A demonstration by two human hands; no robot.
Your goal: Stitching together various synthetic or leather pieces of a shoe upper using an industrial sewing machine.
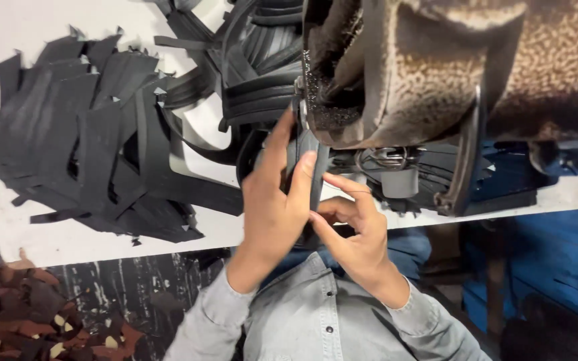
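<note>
My left hand [272,204] and my right hand [359,237] meet at the front edge of the white table [21,244]. Together they pinch a narrow black strip piece [310,164] that stands upright between their fingers. The left fingers press its left side and the right fingers hold its lower edge. The strip's top end reaches under a machine [423,80] coated in brown fuzzy dust, near a metal part [389,158]. The strip's upper end is hidden by the machine. Grey shirt sleeves cover both arms.
A big heap of flat black cut pieces [88,147] lies on the table to the left. Curved black straps [255,73] are piled behind my hands. Brown and dark scraps [28,321] litter the floor at lower left. A blue frame [543,254] stands at right.
</note>
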